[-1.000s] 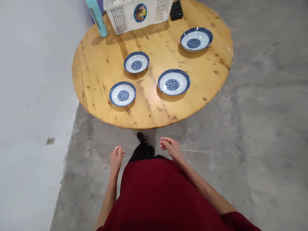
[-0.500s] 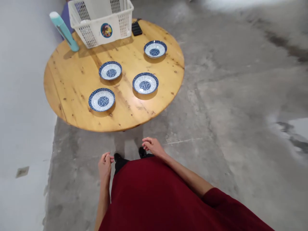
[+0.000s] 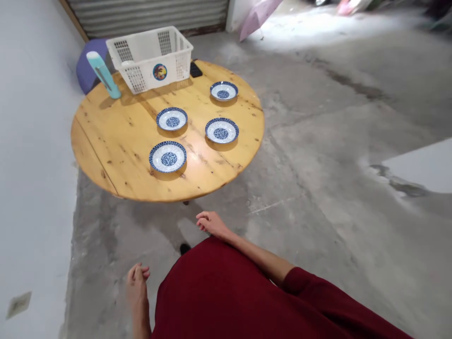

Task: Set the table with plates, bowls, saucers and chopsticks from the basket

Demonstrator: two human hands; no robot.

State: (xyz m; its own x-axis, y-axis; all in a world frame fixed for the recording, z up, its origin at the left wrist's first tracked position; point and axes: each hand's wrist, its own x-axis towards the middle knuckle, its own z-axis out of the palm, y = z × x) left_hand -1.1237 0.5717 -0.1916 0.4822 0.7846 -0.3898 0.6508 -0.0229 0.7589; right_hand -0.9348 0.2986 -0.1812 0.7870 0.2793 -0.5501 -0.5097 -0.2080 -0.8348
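My left hand [image 3: 138, 285] hangs at the lower left above the floor, its fingers loosely bent and nothing seen in them. In front of my body is my right hand [image 3: 211, 223], just short of the table's near edge, with fingers slightly apart and no object in it. Several blue-and-white plates rest on the round wooden table [image 3: 106, 155]: a near-left plate [image 3: 168, 157], a near-right plate [image 3: 221, 131], a middle plate [image 3: 172, 119] and a far-right plate [image 3: 223, 91]. Both hands are apart from the plates.
At the table's back stands a white plastic basket [image 3: 151, 73] with a round picture on it. A turquoise bottle-like object [image 3: 104, 75] is left of it, and a black item [image 3: 195, 70] right. A white wall [image 3: 35, 165] runs along the left; a pink umbrella [image 3: 259, 18] lies beyond.
My view has tilted up, bringing the shutter and umbrella into sight. My left hand has moved lower and to the left, the right one slightly left and lower. The plates stay on the table.
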